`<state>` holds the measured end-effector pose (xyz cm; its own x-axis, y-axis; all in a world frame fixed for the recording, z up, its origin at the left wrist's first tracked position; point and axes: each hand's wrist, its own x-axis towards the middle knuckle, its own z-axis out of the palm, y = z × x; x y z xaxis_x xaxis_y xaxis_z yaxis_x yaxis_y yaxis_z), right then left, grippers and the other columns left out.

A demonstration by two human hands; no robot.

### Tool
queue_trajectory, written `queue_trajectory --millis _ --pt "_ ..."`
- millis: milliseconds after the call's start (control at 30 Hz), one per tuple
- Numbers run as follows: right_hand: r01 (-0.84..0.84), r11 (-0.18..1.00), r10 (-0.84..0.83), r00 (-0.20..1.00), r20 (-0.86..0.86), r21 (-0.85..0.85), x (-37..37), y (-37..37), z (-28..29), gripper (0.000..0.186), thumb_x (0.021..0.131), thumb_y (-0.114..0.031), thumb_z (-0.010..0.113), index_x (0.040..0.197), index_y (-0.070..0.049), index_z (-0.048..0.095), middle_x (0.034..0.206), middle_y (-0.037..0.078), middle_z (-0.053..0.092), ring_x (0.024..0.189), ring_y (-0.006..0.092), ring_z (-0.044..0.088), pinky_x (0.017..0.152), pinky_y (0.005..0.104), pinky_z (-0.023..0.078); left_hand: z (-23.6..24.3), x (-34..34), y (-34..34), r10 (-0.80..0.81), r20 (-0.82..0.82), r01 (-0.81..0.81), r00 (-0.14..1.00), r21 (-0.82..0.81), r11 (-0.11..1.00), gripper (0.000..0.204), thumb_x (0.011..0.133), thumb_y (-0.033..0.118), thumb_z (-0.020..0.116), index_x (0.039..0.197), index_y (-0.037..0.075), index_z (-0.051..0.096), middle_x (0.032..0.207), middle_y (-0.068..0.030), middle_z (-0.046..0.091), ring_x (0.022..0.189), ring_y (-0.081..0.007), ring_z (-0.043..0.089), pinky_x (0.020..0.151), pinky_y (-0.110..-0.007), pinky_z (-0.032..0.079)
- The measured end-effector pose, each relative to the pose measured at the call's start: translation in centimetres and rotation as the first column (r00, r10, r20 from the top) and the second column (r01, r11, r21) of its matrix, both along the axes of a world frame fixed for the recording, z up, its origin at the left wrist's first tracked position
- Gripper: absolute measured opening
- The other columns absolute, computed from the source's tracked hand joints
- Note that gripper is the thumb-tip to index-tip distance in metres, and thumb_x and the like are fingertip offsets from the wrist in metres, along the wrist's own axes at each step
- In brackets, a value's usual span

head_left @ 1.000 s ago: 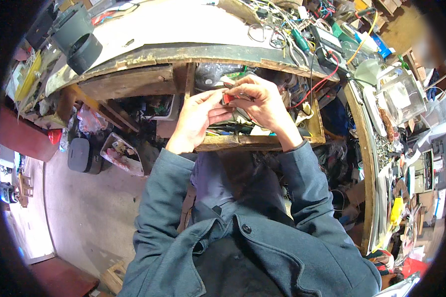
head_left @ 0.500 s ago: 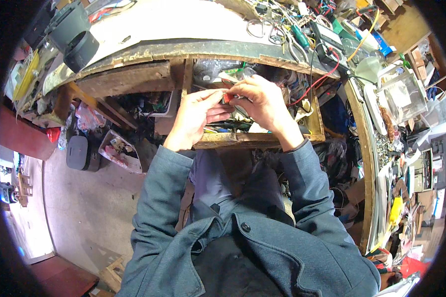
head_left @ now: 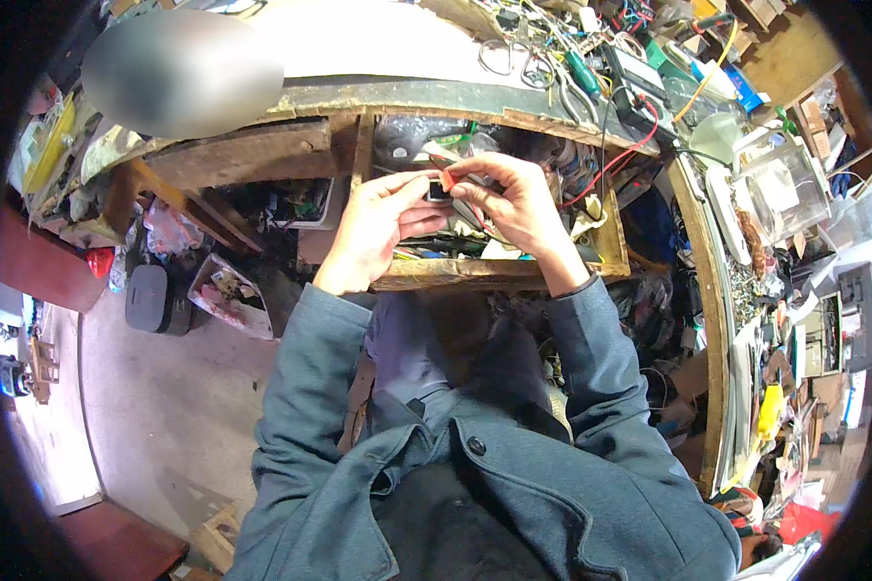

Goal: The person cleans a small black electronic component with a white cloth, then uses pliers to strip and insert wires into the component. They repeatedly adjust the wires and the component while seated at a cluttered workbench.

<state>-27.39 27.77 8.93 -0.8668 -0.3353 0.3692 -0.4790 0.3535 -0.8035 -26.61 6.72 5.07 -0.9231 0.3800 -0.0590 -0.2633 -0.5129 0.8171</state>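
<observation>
My left hand (head_left: 382, 221) and my right hand (head_left: 510, 199) meet over an open wooden drawer (head_left: 475, 272). Between their fingertips is a small black and red part (head_left: 447, 181), too small to name its kind. The thumb and forefinger of my left hand pinch its dark side, the other fingers curled below. My right fingers close on the red side. Underneath, the drawer holds a jumble of wires, clear plastic bags and bits of paper, partly hidden by my hands.
Beyond the drawer runs a worn bench edge (head_left: 397, 97). Pliers (head_left: 574, 97), a green-handled screwdriver (head_left: 583, 73) and a meter with red and black leads (head_left: 639, 87) lie at its right. A cluttered side bench stands right. A white bin (head_left: 231, 298) and a dark case (head_left: 148, 300) sit on the floor.
The part has turned a little between my fingertips, showing more of its dark and red sides. Both hands stay nearly in place. A blurred patch now covers the upper left.
</observation>
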Motion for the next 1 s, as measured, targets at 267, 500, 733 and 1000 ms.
queue_trajectory --millis 267,500,733,1000 --pt "0.020 0.940 0.084 0.954 0.288 -0.340 0.2 0.6 -1.1 0.021 0.090 -0.004 0.074 0.110 0.001 0.075 0.103 0.006 0.077 0.095 0.0118 0.068 0.087 0.0279 0.054 0.1 0.1 0.0 -0.030 0.002 0.030 1.000 -0.003 1.000 0.037 0.105 0.023 0.058 0.132 -0.002 0.062 0.118 -0.0180 0.072 0.104 -0.0308 0.073 0.094 -0.041 0.060" --pt "0.020 0.877 0.171 0.920 0.351 -0.481 0.6 0.7 -0.8 0.023 0.092 -0.005 0.074 0.113 0.002 0.073 0.110 0.010 0.075 0.096 0.0102 0.066 0.086 0.0251 0.052 0.5 0.3 -0.1 -0.028 0.005 0.028 1.000 -0.042 0.999 0.039 0.105 0.025 0.059 0.132 -0.002 0.062 0.115 -0.0182 0.073 0.103 -0.0308 0.074 0.093 -0.041 0.060" --pt "0.132 0.872 0.099 0.895 0.434 -0.471 0.5 1.1 -0.3 0.021 0.093 -0.006 0.074 0.113 0.001 0.073 0.105 0.008 0.075 0.094 0.0111 0.068 0.085 0.0256 0.054 0.8 0.5 0.0 -0.020 0.004 0.020 1.000 -0.074 0.997 0.038 0.104 0.025 0.060 0.131 -0.001 0.063 0.111 -0.0187 0.073 0.102 -0.0305 0.074 0.092 -0.041 0.060" --pt "0.259 0.949 -0.250 0.965 0.075 -0.181 -3.9 2.2 4.0 0.025 0.093 -0.018 0.075 0.110 0.000 0.075 0.095 0.004 0.075 0.085 0.0070 0.065 0.078 0.0231 0.051 0.9 0.4 0.0 -0.014 0.029 0.016 0.999 -0.076 0.997 0.038 0.103 0.025 0.062 0.132 0.000 0.063 0.110 -0.0198 0.074 0.100 -0.0293 0.074 0.089 -0.039 0.061"
